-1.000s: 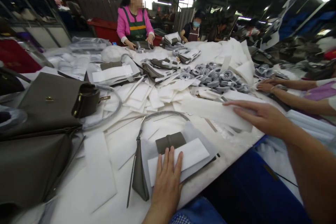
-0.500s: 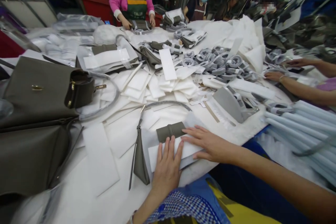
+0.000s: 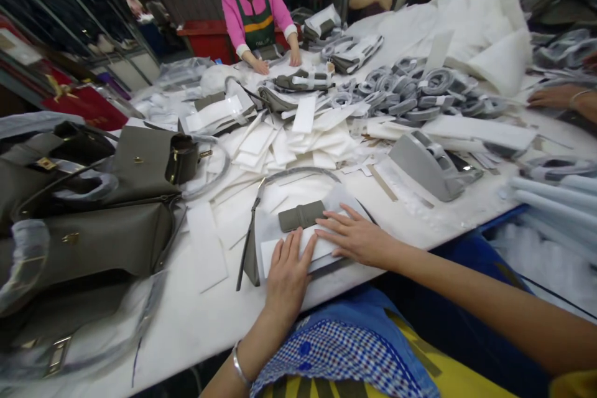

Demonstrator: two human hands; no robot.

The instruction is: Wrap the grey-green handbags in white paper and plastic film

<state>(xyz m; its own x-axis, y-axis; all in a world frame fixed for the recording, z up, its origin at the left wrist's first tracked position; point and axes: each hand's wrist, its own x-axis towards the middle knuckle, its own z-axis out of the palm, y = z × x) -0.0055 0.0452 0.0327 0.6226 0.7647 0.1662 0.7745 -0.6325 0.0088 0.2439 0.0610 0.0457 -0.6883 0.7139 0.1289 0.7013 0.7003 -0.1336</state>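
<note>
My left hand (image 3: 288, 264) lies flat, fingers stretched forward, on a white foam strip (image 3: 268, 249). Beside it, my right hand (image 3: 357, 237) rests palm down with spread fingers on the strip's right part and the edge of a dark olive piece. That olive piece (image 3: 301, 216) has a narrow band across its middle and lies just beyond my fingertips. Beneath is a bag wrapped in pale sheet, its dark side panel (image 3: 250, 255) at the left. A wrapped handle (image 3: 298, 172) arches behind it. Another white strip (image 3: 206, 245) lies to the left.
Olive handbags (image 3: 105, 239) fill the left side. White sheets (image 3: 256, 140) and wrapped grey coils (image 3: 405, 96) are heaped behind. A grey flap piece (image 3: 420, 165) lies right. A person in pink (image 3: 256, 9) stands across the table (image 3: 186, 329); another person's hand (image 3: 553, 97) is at right.
The camera view has shifted, showing more handbags at left. Both my hands still press on the strip, with the right fingers slightly nearer the olive piece. The person across has drawn their hands apart.
</note>
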